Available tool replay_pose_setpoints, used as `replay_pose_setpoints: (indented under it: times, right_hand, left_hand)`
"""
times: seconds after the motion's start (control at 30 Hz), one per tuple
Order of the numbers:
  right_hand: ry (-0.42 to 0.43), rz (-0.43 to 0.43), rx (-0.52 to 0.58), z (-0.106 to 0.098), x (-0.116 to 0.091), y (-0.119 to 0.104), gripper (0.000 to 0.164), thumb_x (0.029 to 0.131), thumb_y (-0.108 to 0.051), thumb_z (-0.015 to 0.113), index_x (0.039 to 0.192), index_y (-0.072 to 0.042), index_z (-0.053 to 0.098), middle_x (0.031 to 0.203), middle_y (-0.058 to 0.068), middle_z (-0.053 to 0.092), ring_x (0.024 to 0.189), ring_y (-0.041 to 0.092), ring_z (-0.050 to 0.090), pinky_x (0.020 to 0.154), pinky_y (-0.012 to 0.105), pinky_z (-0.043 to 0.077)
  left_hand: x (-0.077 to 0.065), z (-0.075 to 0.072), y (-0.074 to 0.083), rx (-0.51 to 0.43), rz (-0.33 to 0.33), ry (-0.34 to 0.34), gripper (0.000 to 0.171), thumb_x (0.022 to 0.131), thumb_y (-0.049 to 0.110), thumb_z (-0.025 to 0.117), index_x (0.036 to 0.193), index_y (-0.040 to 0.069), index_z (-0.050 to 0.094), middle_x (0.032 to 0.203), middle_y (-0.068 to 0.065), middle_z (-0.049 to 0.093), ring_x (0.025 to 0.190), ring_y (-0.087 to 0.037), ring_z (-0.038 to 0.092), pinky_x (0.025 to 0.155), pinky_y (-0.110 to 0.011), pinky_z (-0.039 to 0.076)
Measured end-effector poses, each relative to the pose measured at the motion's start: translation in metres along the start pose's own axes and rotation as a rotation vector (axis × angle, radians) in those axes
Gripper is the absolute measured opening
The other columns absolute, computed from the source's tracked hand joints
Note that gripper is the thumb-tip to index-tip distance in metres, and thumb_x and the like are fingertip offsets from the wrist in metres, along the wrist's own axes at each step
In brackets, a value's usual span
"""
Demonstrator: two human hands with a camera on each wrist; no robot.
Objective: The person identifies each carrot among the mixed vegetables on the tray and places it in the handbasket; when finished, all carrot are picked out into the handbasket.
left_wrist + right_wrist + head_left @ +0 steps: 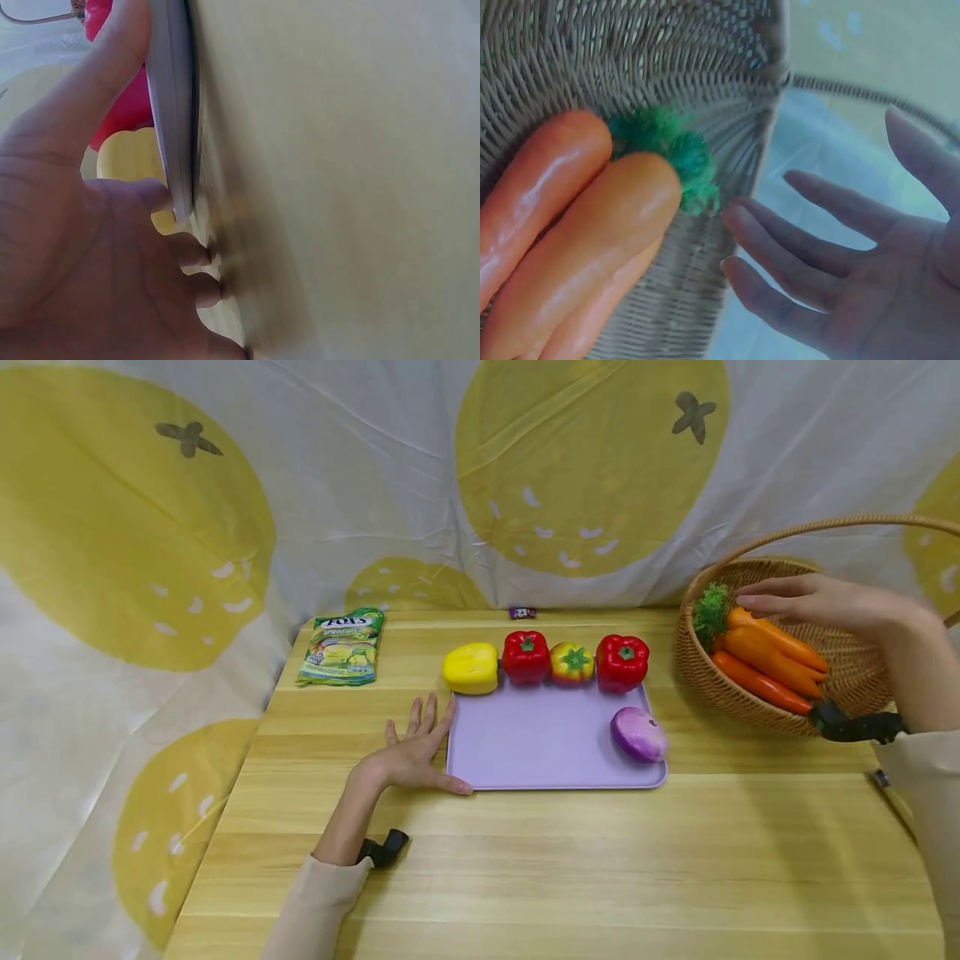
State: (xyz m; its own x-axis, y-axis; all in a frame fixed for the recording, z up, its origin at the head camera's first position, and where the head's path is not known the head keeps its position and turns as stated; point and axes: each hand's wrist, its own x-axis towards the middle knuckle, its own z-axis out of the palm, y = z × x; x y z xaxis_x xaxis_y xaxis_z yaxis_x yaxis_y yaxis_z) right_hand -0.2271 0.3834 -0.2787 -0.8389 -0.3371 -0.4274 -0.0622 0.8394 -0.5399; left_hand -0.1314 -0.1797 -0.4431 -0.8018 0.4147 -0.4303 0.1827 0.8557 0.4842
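Observation:
My left hand (pixel 411 758) lies with spread fingers at the left end of a lilac tray (pixel 525 739), thumb at its front corner. The left wrist view shows the thumb and a finger along the tray's rim (pixel 171 105), other fingertips down on the table. Over a wicker basket (pixel 705 689) hovers my right hand (pixel 840 602), fingers extended and holding nothing. Several carrots (pixel 776 656) with green tops (pixel 710 614) lie in the basket; in the right wrist view the fingertips (pixel 739 217) are close to the green leaves (pixel 679 154).
Along the tray's back edge stand a yellow pepper (pixel 470 668), two red peppers (pixel 527 657) and a yellow-red fruit (pixel 572 663). A purple onion-like vegetable (pixel 639 735) sits at the tray's right. A green FOX'S packet (pixel 342 647) and small purple wrapper (pixel 522 612) lie farther back.

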Motion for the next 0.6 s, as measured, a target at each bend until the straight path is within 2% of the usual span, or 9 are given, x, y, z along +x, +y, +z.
replay_pose_setpoints:
  times: [0.03,0.07,0.13,0.3,0.43,0.53,0.6]
  right_hand:
    - [-0.001,-0.005,0.0,0.005,-0.003,-0.007,0.069,0.112,-0.046,0.037,0.163,0.001,0.026,0.166,0.035,0.02,0.146,0.063,0.024,0.109,0.078,0.026]
    - [0.005,-0.006,-0.009,0.009,-0.005,-0.013,0.07,0.111,-0.046,0.039,0.162,0.0,0.028,0.166,0.034,0.023,0.147,0.061,0.024,0.109,0.077,0.026]
    - [0.025,-0.015,-0.03,0.019,-0.009,-0.025,0.07,0.111,-0.047,0.042,0.161,0.0,0.03,0.164,0.033,0.029,0.146,0.059,0.029,0.109,0.076,0.029]
    - [0.076,-0.027,-0.089,0.041,-0.02,-0.048,0.072,0.108,-0.05,0.046,0.161,-0.004,0.03,0.164,0.031,0.031,0.143,0.057,0.035,0.106,0.075,0.033]
    - [0.138,-0.071,-0.126,0.056,-0.029,-0.063,0.069,0.107,-0.048,0.052,0.161,-0.008,0.035,0.164,0.029,0.029,0.143,0.055,0.035,0.106,0.075,0.034]
    - [0.188,-0.132,-0.098,0.068,-0.032,-0.075,0.07,0.106,-0.044,0.055,0.164,-0.013,0.03,0.168,0.028,0.022,0.151,0.055,0.024,0.111,0.076,0.027]
    - [0.225,-0.166,-0.068,0.079,-0.031,-0.084,0.073,0.106,-0.043,0.055,0.166,-0.016,0.024,0.17,0.026,0.017,0.153,0.055,0.02,0.113,0.077,0.024]
  left_hand:
    - [0.0,0.001,0.0,-0.001,-0.001,0.001,0.143,0.069,0.079,0.078,0.164,0.032,-0.018,0.166,-0.006,-0.037,0.153,-0.03,-0.038,0.115,-0.077,-0.02]
    - [0.0,0.001,-0.001,-0.002,-0.004,0.002,0.143,0.069,0.08,0.078,0.164,0.032,-0.018,0.167,-0.006,-0.037,0.154,-0.03,-0.038,0.115,-0.077,-0.02]
    - [-0.001,0.001,-0.003,-0.004,-0.004,0.004,0.143,0.068,0.082,0.077,0.164,0.032,-0.018,0.167,-0.006,-0.037,0.154,-0.03,-0.038,0.115,-0.077,-0.019]
    - [-0.014,-0.007,0.001,-0.026,0.029,0.001,0.14,0.072,0.08,0.075,0.165,0.028,-0.015,0.169,-0.012,-0.031,0.156,-0.032,-0.033,0.117,-0.076,-0.018]
    - [-0.031,-0.024,0.007,-0.061,0.053,-0.003,0.119,0.089,0.068,0.068,0.167,0.019,-0.007,0.171,-0.018,-0.023,0.158,-0.04,-0.024,0.118,-0.076,-0.016]
    - [-0.043,-0.039,0.01,-0.049,0.062,0.048,0.099,0.101,0.059,0.056,0.168,0.015,-0.003,0.172,-0.021,-0.019,0.158,-0.044,-0.02,0.117,-0.077,-0.015]
    - [-0.047,-0.048,0.011,-0.025,0.07,0.109,0.09,0.105,0.056,0.05,0.168,0.016,-0.001,0.172,-0.019,-0.019,0.159,-0.043,-0.02,0.117,-0.077,-0.015]
